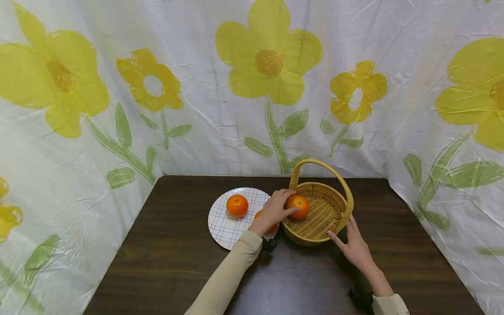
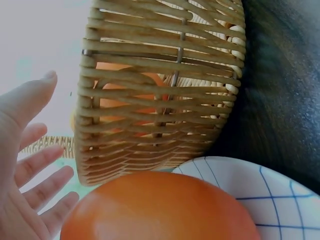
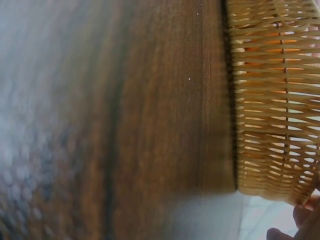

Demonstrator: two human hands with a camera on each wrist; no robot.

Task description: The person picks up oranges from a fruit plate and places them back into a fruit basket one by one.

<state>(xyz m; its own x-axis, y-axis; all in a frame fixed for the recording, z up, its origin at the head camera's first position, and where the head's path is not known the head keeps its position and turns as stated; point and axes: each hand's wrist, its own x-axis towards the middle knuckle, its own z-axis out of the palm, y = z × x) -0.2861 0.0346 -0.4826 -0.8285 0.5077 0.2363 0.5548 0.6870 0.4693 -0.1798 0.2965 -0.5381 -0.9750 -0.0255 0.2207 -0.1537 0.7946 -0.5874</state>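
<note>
My left hand (image 1: 277, 206) is at the left rim of the wicker basket (image 1: 311, 239), beside an orange (image 1: 299, 206) that lies inside it. In the left wrist view its fingers (image 2: 42, 172) are spread and relaxed, and the orange shows through the wicker below them. At the basket's front right rim is my right hand (image 1: 354, 247), holding it with thumb and fingers near the handle's foot. The right wrist view catches only some of these fingers (image 3: 302, 215) against the rim. The basket stands upright with its arched handle (image 1: 320, 162) raised.
A round white plate (image 1: 220, 223) with a blue grid stands left of the basket. One orange (image 1: 237, 205) sits on it; another orange (image 2: 160, 210) is partly hidden by my left forearm. The dark wooden table (image 1: 169, 262) ends at a flowered curtain (image 1: 204, 144).
</note>
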